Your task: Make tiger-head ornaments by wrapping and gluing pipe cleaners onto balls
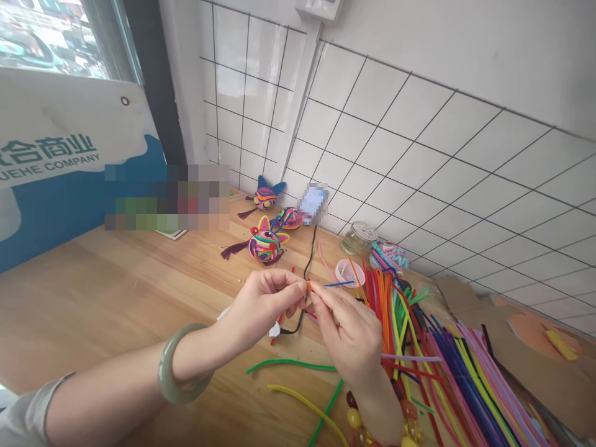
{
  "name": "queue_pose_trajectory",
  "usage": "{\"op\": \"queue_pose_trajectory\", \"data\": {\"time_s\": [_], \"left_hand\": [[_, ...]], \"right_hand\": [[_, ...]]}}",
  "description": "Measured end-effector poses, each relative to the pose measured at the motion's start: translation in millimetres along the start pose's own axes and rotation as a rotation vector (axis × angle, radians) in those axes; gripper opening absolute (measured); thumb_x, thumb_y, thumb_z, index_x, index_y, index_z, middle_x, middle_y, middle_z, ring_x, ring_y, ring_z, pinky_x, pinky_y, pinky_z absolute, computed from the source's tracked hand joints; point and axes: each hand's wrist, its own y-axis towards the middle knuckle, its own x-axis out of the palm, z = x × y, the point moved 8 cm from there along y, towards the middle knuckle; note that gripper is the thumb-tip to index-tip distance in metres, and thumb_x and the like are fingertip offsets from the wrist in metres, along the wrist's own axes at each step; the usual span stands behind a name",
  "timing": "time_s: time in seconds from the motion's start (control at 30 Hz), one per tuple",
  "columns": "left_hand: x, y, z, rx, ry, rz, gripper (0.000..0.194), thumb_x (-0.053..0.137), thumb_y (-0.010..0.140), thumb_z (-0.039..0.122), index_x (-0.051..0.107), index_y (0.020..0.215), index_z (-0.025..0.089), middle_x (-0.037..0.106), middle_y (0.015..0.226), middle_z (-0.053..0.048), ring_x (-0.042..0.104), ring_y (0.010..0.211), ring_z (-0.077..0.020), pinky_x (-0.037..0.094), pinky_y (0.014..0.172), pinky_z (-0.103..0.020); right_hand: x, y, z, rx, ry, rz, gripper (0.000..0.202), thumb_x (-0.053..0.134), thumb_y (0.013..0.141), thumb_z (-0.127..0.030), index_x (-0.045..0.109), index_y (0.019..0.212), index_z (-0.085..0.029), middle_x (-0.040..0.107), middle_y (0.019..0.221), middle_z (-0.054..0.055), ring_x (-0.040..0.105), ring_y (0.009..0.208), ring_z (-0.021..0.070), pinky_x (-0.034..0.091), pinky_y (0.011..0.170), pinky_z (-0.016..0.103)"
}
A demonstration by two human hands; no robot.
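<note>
A small orange piece (309, 286) is pinched between the fingertips of the left hand (274, 297) and right hand (349, 326), above the worktop (200, 267). From it, a pink dish (343, 277) lies near 3 o'clock, pipe cleaners (470, 379) fan at 4, and striped animal-head ornaments (266, 246) sit around 10 to 11. Farther out at 10, a sign (69, 105) reads "合商业" and "UEHE COMPANY", its left end cut off.

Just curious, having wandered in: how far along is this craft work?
The pink-eared ornament and blue-eared ornament look finished. The left hand and right hand pinch a small orange piece, its shape unclear. Loose pipe cleaners lie unused; how much work remains, I can't tell.
</note>
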Motion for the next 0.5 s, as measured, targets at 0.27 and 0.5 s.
{"op": "queue_pose_trajectory", "data": {"time_s": [0.27,0.5], "left_hand": [[4.1,0.6,2.6,-0.017,-0.029,-0.051,0.037,0.071,0.077,0.048,0.064,0.064,0.014,0.056,0.053,0.002,0.046,0.048,-0.0083,0.037,0.048,-0.021],[2.4,3.3,0.4,-0.048,0.012,-0.087,0.038,0.067,0.079,0.048,0.067,0.063,0.013,0.059,0.056,-0.001,0.050,0.053,-0.0091,0.040,0.052,-0.021]], "right_hand": [[-1.9,2.5,13.6,0.147,0.117,-0.012,0.017,0.066,0.089,-0.015,0.073,0.103,-0.018,0.078,0.085,0.005,0.075,0.073,0.0162,0.062,0.068,0.024],[0.3,0.7,17.7,0.140,0.084,-0.072,0.014,0.060,0.093,-0.015,0.073,0.095,-0.019,0.078,0.089,0.005,0.075,0.079,0.0159,0.061,0.074,0.025]]}}
